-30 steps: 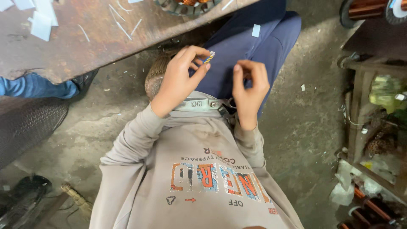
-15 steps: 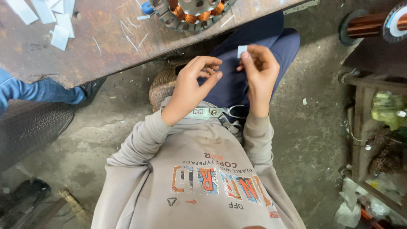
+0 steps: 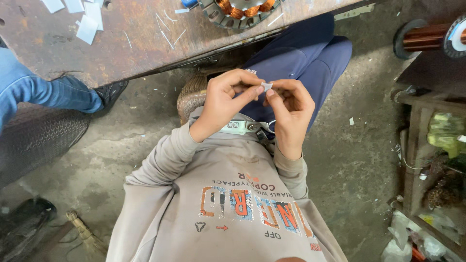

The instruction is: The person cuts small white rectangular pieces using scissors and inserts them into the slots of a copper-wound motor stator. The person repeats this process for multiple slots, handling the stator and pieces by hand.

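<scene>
My left hand [image 3: 228, 99] and my right hand [image 3: 290, 109] meet in front of my chest, above my lap in dark blue trousers [image 3: 301, 58]. Both pinch one small white slip of paper [image 3: 266, 86] between thumb and fingertips. The slip is mostly hidden by my fingers. I wear a beige sweatshirt [image 3: 228, 194] with a printed front. A motor stator [image 3: 240, 10] with copper windings lies on the rusty metal table [image 3: 145, 43] just beyond my hands.
Several white paper slips [image 3: 82, 17] lie on the table's far left. Another person's blue-jeaned leg and black shoe [image 3: 58, 92] sit at the left. A copper wire spool [image 3: 429, 39] and a cluttered metal shelf [image 3: 437, 145] stand at the right. Concrete floor lies between.
My hands have come together: the left hand lowered toward the right, and both now pinch the white slip. The view shifted so the stator and table show more.
</scene>
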